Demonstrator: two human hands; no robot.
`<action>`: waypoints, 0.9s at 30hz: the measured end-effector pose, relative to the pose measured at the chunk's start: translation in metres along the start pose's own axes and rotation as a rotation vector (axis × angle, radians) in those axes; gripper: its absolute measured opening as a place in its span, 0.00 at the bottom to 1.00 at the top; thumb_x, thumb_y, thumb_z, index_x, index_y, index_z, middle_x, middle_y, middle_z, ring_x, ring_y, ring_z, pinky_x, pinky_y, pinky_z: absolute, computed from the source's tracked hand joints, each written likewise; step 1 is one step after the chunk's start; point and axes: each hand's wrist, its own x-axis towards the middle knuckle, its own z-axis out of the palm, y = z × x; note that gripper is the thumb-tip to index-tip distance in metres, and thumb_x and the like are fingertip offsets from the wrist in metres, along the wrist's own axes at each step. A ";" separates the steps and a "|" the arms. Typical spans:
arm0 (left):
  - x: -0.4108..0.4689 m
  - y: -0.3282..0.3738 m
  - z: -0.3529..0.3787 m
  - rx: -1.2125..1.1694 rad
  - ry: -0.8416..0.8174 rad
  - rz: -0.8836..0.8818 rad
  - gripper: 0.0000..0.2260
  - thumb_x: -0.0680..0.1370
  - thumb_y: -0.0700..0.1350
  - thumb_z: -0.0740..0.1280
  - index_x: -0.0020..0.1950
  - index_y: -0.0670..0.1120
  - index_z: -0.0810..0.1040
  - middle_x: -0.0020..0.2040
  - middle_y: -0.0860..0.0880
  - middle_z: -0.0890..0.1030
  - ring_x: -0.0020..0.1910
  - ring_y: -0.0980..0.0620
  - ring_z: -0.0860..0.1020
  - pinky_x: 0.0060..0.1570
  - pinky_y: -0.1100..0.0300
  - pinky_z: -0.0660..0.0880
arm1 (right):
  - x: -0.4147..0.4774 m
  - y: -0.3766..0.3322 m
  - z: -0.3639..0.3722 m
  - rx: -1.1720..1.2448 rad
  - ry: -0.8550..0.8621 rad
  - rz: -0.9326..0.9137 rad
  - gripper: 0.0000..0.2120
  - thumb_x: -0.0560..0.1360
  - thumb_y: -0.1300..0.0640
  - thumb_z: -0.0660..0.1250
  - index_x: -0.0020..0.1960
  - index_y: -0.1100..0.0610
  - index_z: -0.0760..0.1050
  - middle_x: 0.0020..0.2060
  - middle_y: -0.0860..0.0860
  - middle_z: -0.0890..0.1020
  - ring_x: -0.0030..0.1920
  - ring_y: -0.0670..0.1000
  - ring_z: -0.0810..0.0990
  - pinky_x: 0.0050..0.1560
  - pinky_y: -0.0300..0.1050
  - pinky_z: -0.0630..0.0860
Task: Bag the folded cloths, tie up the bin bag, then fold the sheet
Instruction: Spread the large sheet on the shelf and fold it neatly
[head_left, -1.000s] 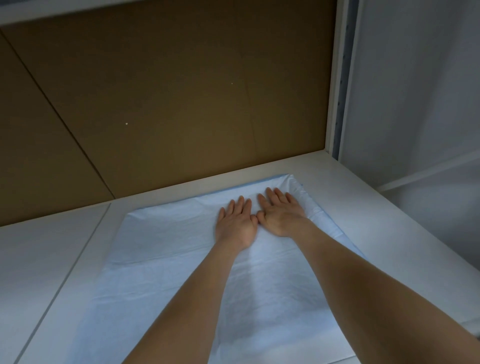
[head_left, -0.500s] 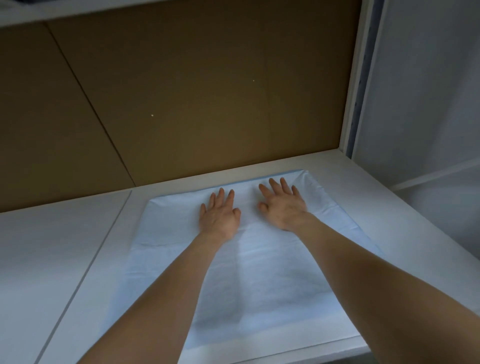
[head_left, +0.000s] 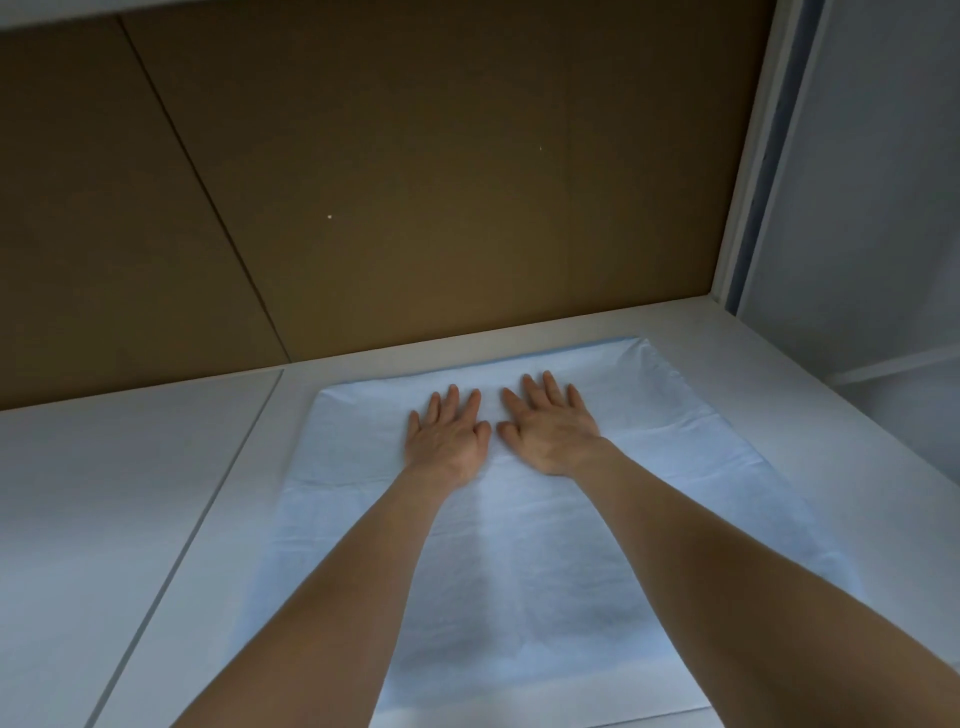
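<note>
Left hand (head_left: 447, 441): fingers (head_left: 453, 401) straight and slightly fanned, with narrow gaps between them. They lie flat, palm down, on the sheet (head_left: 519, 571). Nothing is gripped or pinched. The thumb points inward toward the other hand.

Right hand (head_left: 550, 434): fingers (head_left: 549, 387) likewise straight, a little spread, pressed flat on the same sheet, palm down, holding nothing. Its thumb points inward. The two thumbs are just beside each other with a thin strip of sheet showing between them; contact between them cannot be confirmed.

Pose: both hands sit side by side near the far end of the sheet, fingertips pointing away from the person toward the back panel (head_left: 415, 182). Both forearms are bare and extended forward, converging from the lower corners of the view toward the hands. The right forearm crosses the right part of the sheet; the left crosses its near left part.

Sheet: pale blue, spread flat on the white table (head_left: 130, 493), with faint creases running across it. Its far edge lies near the brown back panel and its near edge close to the table's front edge. A seam (head_left: 208, 519) in the table runs just beside the sheet's left edge. A white upright post (head_left: 748, 182) stands at the far right corner.
</note>
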 end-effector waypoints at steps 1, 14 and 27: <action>0.000 -0.001 0.002 0.005 -0.001 -0.003 0.24 0.83 0.54 0.43 0.78 0.54 0.42 0.79 0.51 0.40 0.78 0.49 0.41 0.76 0.47 0.42 | 0.000 0.000 0.001 0.003 -0.001 0.002 0.28 0.81 0.42 0.43 0.79 0.48 0.43 0.78 0.51 0.42 0.77 0.55 0.37 0.76 0.56 0.39; 0.000 -0.002 0.010 0.022 0.021 -0.004 0.24 0.82 0.55 0.41 0.78 0.54 0.42 0.79 0.52 0.41 0.78 0.50 0.42 0.76 0.48 0.42 | 0.001 0.001 0.005 -0.012 -0.021 0.000 0.29 0.81 0.41 0.41 0.79 0.48 0.40 0.78 0.51 0.40 0.77 0.54 0.38 0.76 0.56 0.40; 0.001 -0.005 0.016 -0.025 0.145 0.024 0.22 0.83 0.50 0.44 0.78 0.53 0.49 0.79 0.51 0.47 0.78 0.51 0.48 0.77 0.53 0.46 | 0.003 0.002 0.008 -0.026 -0.002 0.006 0.29 0.81 0.40 0.41 0.79 0.47 0.41 0.78 0.51 0.41 0.78 0.54 0.39 0.76 0.56 0.41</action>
